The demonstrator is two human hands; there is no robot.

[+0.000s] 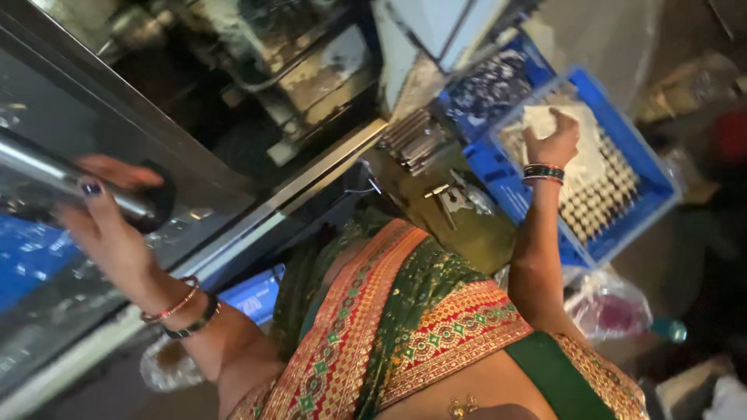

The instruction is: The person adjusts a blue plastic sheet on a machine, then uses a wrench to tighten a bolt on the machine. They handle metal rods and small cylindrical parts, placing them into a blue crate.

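The fingers of the left hand (109, 225) are curled round a shiny metal lever (74, 183), close to its black knob (159, 204), with the thumb lying along the top; the grip looks firm and closed. That lever stands out in front of the glass-fronted machine (202, 117), whose dark inner parts show behind the panel. The fingers of the right hand (554, 141) are bunched and closed on a pale, thin piece (545, 120) at the top of the blue plastic crate (615, 194), which sits off to the side, well apart from the lever and holding more pale pieces over its grid floor. Between the two arms lies a worn metal block with ribbed parts (424, 155). By the look of it, the work stands at picking stock from the crate while the other hand keeps the lever ready; bringing that piece across to the machine would call for a clean lift clear of the crate wall.
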